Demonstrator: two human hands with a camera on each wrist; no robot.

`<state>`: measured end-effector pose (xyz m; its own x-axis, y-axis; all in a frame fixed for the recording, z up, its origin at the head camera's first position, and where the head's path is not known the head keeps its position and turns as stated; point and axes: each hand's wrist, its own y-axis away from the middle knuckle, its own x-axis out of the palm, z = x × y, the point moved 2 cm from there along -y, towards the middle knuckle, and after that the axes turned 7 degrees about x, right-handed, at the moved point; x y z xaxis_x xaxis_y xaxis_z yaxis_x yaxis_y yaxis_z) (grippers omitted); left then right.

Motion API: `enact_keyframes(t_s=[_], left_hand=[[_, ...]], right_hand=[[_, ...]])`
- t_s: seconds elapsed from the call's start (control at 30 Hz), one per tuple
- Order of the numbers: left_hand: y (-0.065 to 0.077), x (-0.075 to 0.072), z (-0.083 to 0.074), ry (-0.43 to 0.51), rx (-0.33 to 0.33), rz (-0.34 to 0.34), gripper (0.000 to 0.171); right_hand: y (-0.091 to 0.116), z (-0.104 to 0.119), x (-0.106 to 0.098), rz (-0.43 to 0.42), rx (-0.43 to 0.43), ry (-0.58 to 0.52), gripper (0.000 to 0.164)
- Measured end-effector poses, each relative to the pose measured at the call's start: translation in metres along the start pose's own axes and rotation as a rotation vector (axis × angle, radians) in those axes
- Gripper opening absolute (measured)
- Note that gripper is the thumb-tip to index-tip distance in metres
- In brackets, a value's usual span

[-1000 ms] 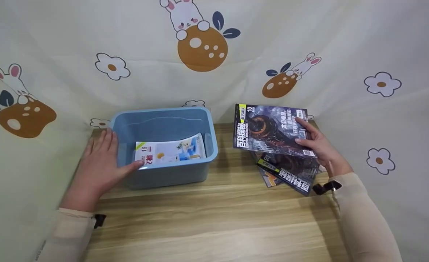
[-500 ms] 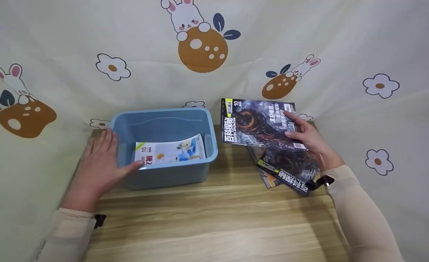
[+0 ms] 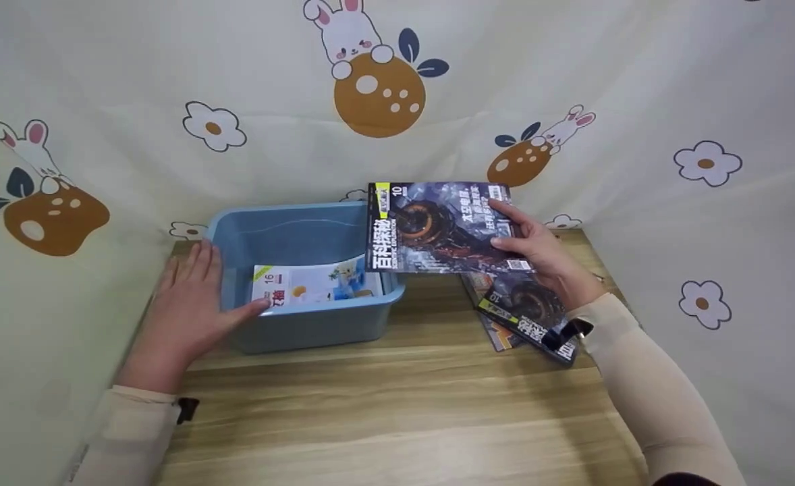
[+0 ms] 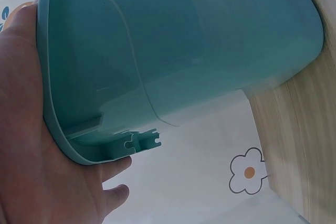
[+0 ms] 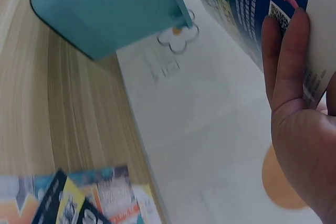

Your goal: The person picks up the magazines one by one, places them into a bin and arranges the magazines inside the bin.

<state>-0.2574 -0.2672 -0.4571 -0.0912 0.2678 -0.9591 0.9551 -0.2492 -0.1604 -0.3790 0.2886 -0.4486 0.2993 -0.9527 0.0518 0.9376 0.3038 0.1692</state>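
My right hand [image 3: 539, 246] pinches a dark magazine [image 3: 438, 229] with an orange-ringed machine on its cover. Its left end overlaps the right rim of a blue plastic bin [image 3: 303, 317] in the head view. From the right wrist, the magazine's back cover [image 5: 247, 3] shows, with fingers flat against it. At the bin's front left corner, my left hand [image 3: 181, 310] rests with straight fingers along the side and thumb on the front rim. Inside the bin lies a white magazine [image 3: 316, 283] with a beach picture.
Right of the bin, another dark magazine [image 3: 532, 314] lies askew over a magazine with orange print [image 3: 499, 334] on the wooden table [image 3: 397, 405]. A cream cloth [image 3: 276, 162] printed with rabbits and flowers hangs behind and at both sides.
My right hand has carried the dark magazine leftward from above the other magazines to the bin's right rim. The left hand has stayed at the bin.
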Motion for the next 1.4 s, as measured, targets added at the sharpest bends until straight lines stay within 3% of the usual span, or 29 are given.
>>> enact_keyframes(t_s=[0.33, 0.67, 1.4], left_hand=[[0.000, -0.001, -0.002, -0.005, -0.012, 0.012, 0.131], [0.000, 0.001, 0.000, -0.013, -0.024, 0.024, 0.133], [-0.002, 0.001, 0.000, -0.015, -0.027, 0.035, 0.137]], right_hand=[[-0.018, 0.012, 0.053, 0.024, 0.010, 0.031, 0.082], [-0.036, 0.014, 0.104, 0.089, -0.026, -0.015, 0.083], [-0.052, 0.014, 0.174, 0.191, 0.021, -0.003, 0.086]])
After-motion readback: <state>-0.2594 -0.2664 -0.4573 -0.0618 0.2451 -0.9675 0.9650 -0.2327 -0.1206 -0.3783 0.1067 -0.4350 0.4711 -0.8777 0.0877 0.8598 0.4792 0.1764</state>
